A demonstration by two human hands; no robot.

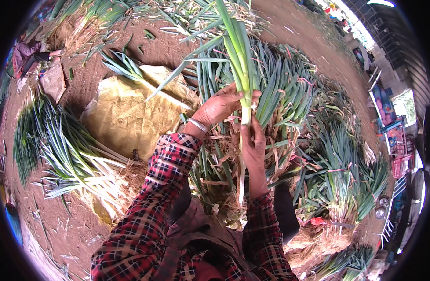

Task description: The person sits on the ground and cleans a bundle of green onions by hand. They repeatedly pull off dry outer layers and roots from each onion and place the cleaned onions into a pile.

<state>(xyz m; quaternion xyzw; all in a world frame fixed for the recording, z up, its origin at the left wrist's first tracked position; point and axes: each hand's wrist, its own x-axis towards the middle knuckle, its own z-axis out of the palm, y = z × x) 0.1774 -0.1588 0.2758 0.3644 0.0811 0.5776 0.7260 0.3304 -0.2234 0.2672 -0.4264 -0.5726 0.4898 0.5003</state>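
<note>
Upright before me is a long green onion [246,114] with a white stalk and broad green leaves. My left hand [218,107], a silver bangle at its wrist, grips it where the leaves begin to spread. Lower down, the fingers of my right hand [254,142] pinch the white stalk. The stalk's pale lower end hangs beside my right wrist. Beneath both hands lie dry husks and roots [218,161]. Just beyond them is a heap of green onions [285,87] bound with pink ties. To the left, a single clean onion [166,95] rests on a yellow woven sack [116,119].
Loose onions with pale stalks [71,140] lie at left, roots toward me. Tied bundles [343,172] stand at right, near a vehicle's headlights [380,212]. Leaf scraps [187,17] cover the far dirt floor [166,42]. Another person [27,58] sits at far left.
</note>
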